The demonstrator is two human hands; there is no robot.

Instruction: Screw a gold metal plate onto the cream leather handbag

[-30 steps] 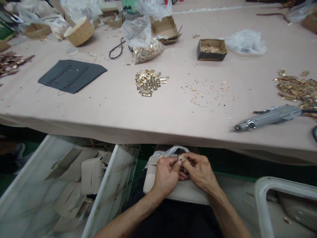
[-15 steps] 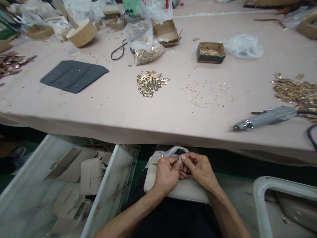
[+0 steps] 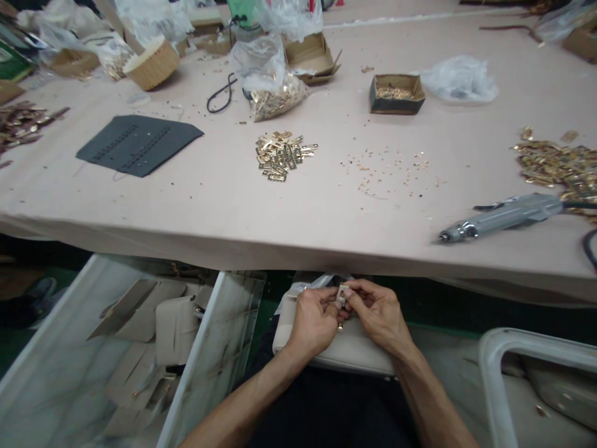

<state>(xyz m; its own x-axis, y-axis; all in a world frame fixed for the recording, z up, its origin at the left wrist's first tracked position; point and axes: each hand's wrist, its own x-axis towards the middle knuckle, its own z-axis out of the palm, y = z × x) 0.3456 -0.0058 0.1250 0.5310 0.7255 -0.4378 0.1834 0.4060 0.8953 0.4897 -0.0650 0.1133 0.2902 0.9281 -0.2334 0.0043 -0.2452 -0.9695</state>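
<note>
A cream handbag [image 3: 354, 353] rests on my lap below the table edge. Above it, my left hand [image 3: 313, 320] and my right hand [image 3: 380, 316] meet, fingers closed in a pinch. Between their fingertips is a small pale tab [image 3: 342, 294] with what looks like a metal fitting; its details are too small to make out. A gold-coloured metal piece [image 3: 340, 326] shows just under the fingers against the bag. Whitish wrapping [image 3: 321, 281] sticks up behind the left hand. The fingers hide part of the bag's upper side.
On the table [image 3: 224, 211] lie a pile of gold metal plates [image 3: 282, 155], scattered tiny screws [image 3: 396, 168], a small box [image 3: 397, 94] and an electric screwdriver [image 3: 504, 218]. A white bin [image 3: 205, 348] with several cream bags stands left; a white-rimmed container [image 3: 489, 361] stands right.
The fingertips have shifted slightly, and the pale tab between them shows more of its face. The gold-coloured piece below the fingers has come into sight.
</note>
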